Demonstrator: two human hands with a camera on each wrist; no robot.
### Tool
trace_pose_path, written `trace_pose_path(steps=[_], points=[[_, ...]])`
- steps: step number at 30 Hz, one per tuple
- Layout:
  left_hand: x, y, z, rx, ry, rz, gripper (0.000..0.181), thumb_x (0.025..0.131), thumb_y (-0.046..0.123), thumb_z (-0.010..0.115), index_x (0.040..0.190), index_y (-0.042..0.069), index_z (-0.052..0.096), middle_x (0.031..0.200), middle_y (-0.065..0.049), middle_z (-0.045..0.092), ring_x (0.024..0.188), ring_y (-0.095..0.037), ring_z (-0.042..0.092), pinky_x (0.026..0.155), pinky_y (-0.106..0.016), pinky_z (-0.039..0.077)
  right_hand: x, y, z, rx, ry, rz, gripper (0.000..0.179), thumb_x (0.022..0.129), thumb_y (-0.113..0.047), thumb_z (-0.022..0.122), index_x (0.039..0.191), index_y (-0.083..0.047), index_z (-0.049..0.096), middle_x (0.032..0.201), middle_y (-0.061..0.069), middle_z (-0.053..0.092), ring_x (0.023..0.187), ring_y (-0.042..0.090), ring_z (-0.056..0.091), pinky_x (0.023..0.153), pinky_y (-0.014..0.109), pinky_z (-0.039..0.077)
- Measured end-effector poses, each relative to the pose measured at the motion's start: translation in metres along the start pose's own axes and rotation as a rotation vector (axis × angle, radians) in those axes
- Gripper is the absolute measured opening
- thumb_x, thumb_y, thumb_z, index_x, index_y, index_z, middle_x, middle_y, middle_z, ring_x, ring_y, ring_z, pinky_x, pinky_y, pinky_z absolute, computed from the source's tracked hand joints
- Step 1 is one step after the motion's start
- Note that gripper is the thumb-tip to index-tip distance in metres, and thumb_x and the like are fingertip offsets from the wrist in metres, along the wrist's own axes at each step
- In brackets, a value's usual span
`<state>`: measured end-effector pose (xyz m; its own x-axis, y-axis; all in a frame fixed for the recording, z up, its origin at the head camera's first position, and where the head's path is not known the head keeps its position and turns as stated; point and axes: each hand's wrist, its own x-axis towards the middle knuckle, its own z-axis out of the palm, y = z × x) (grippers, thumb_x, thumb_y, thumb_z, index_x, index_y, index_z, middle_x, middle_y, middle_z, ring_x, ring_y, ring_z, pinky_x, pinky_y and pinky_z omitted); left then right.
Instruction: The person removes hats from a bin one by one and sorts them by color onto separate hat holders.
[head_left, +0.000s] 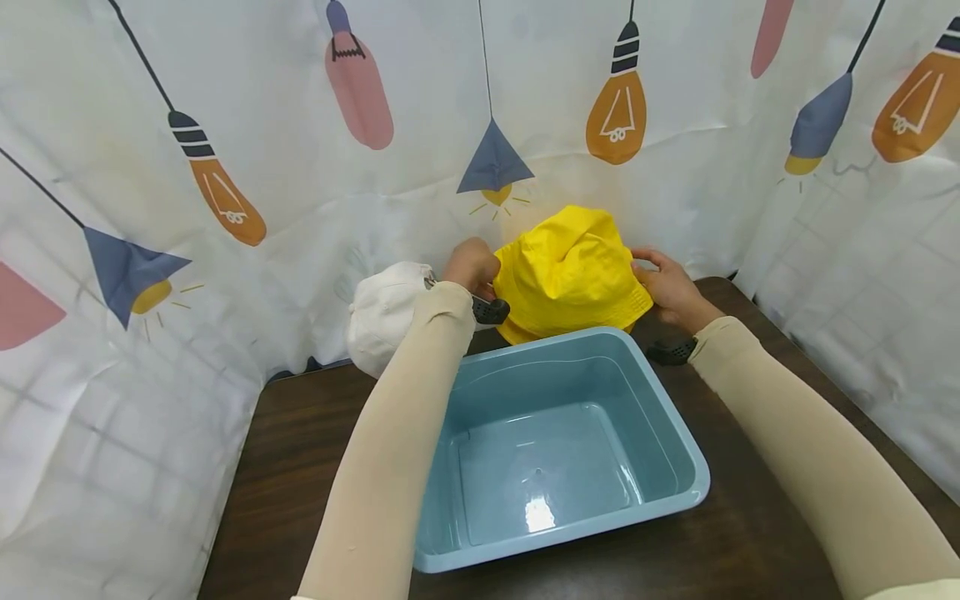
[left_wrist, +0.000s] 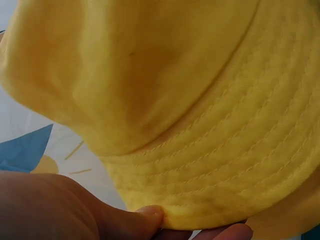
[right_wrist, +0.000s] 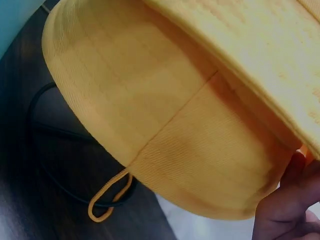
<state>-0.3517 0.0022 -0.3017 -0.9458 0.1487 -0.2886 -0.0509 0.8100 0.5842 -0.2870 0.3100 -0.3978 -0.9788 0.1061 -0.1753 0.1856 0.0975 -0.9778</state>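
A yellow bucket hat (head_left: 566, 271) is held up behind the basin, its crown creased and its brim tilted toward me. My left hand (head_left: 474, 265) pinches the brim's left edge; in the left wrist view the thumb (left_wrist: 150, 214) lies over the stitched brim with fingertips beneath. At the opposite edge, my right hand (head_left: 670, 287) grips the brim, and the right wrist view shows the fingers (right_wrist: 287, 200) at the fabric's edge. That view also shows the hat's underside (right_wrist: 200, 135) and a thin yellow loop (right_wrist: 107, 197) hanging from it. A white cap (head_left: 386, 312) sits left of my left hand, partly covered by the forearm.
A light blue plastic basin (head_left: 678, 433) stands on the dark wooden table (head_left: 292, 450) in front of the hat, with nothing visible inside. A dark cord (right_wrist: 37, 145) curves over the table under the brim. White curtains (head_left: 300, 100) printed with lamps enclose the back and sides.
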Motion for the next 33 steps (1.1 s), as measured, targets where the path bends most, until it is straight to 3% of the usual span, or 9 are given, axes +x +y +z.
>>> trace_pose_path(steps=[5, 8, 11, 14, 17, 21, 25, 29, 33], points=[[0.002, -0.002, 0.002, -0.036, -0.005, -0.001, 0.016, 0.101, 0.003, 0.05, 0.108, -0.004, 0.062, 0.101, -0.017, 0.061, 0.048, -0.017, 0.061, 0.044, -0.022, 0.05, 0.004, 0.009, -0.003, 0.058, -0.007, 0.031, 0.057, 0.108, -0.037, 0.046, 0.161, -0.021, 0.032, 0.104, -0.004, 0.062, 0.073, 0.009, 0.063, 0.066, 0.022, 0.057], [0.002, -0.005, -0.002, -0.107, -0.048, 0.006, 0.018, 0.103, 0.007, 0.052, 0.113, -0.005, 0.061, 0.104, -0.017, 0.063, 0.051, -0.017, 0.063, 0.05, -0.024, 0.055, 0.003, 0.009, -0.005, 0.051, 0.005, 0.053, 0.059, 0.107, -0.042, 0.045, 0.161, -0.021, 0.033, 0.123, 0.001, 0.057, 0.09, 0.012, 0.063, 0.075, 0.025, 0.058], [-0.001, -0.007, -0.006, -0.196, -0.083, 0.015, 0.023, 0.105, 0.018, 0.057, 0.113, -0.004, 0.059, 0.103, -0.016, 0.063, 0.064, -0.023, 0.072, 0.067, -0.032, 0.063, -0.002, 0.004, -0.007, -0.074, 0.046, 0.032, 0.062, 0.107, -0.05, 0.041, 0.16, -0.019, 0.036, 0.144, 0.009, 0.049, 0.111, 0.02, 0.059, 0.088, 0.031, 0.057], [-0.005, -0.007, -0.008, -0.166, -0.055, 0.059, 0.031, 0.105, 0.032, 0.059, 0.107, 0.001, 0.057, 0.099, -0.012, 0.059, 0.082, -0.029, 0.076, 0.083, -0.04, 0.063, -0.011, -0.005, -0.007, -0.215, 0.107, -0.044, 0.067, 0.104, -0.058, 0.041, 0.155, -0.015, 0.043, 0.154, 0.015, 0.043, 0.124, 0.03, 0.053, 0.098, 0.04, 0.052], [-0.01, -0.005, -0.01, -0.023, 0.025, 0.205, 0.036, 0.105, 0.037, 0.058, 0.12, 0.005, 0.058, 0.11, -0.011, 0.061, 0.103, -0.032, 0.072, 0.093, -0.044, 0.059, -0.022, -0.015, -0.006, -0.331, 0.146, -0.174, 0.07, 0.1, -0.064, 0.045, 0.15, -0.015, 0.051, 0.152, 0.016, 0.046, 0.127, 0.034, 0.05, 0.099, 0.046, 0.048], [-0.018, -0.002, -0.013, 0.197, 0.107, 0.513, 0.043, 0.106, 0.031, 0.057, 0.146, 0.016, 0.054, 0.136, -0.012, 0.059, 0.12, -0.031, 0.06, 0.102, -0.043, 0.052, -0.038, -0.022, -0.007, -0.505, 0.15, -0.383, 0.061, 0.098, -0.061, 0.056, 0.139, -0.016, 0.063, 0.14, 0.012, 0.054, 0.119, 0.031, 0.052, 0.089, 0.044, 0.046], [-0.024, -0.002, -0.013, 0.293, 0.123, 0.763, 0.043, 0.103, 0.022, 0.062, 0.146, 0.019, 0.058, 0.135, -0.009, 0.057, 0.123, -0.027, 0.055, 0.106, -0.038, 0.048, -0.046, -0.02, -0.006, -0.629, 0.17, -0.562, 0.045, 0.096, -0.045, 0.07, 0.129, -0.015, 0.072, 0.126, 0.008, 0.058, 0.107, 0.024, 0.054, 0.077, 0.034, 0.044], [-0.025, -0.003, -0.01, 0.305, 0.166, 0.878, 0.039, 0.1, 0.018, 0.066, 0.139, 0.015, 0.065, 0.13, -0.005, 0.059, 0.123, -0.023, 0.055, 0.109, -0.034, 0.046, -0.046, -0.013, -0.002, -0.638, 0.236, -0.685, 0.035, 0.09, -0.03, 0.08, 0.119, -0.01, 0.077, 0.113, 0.008, 0.061, 0.096, 0.022, 0.054, 0.07, 0.023, 0.041], [-0.023, -0.002, -0.007, 0.263, 0.228, 0.906, 0.029, 0.098, 0.015, 0.068, 0.127, 0.011, 0.073, 0.123, -0.004, 0.064, 0.118, -0.022, 0.059, 0.106, -0.033, 0.049, -0.042, -0.005, 0.005, -0.584, 0.296, -0.777, 0.021, 0.086, -0.018, 0.084, 0.101, -0.005, 0.081, 0.102, 0.008, 0.063, 0.09, 0.019, 0.057, 0.068, 0.015, 0.041]])
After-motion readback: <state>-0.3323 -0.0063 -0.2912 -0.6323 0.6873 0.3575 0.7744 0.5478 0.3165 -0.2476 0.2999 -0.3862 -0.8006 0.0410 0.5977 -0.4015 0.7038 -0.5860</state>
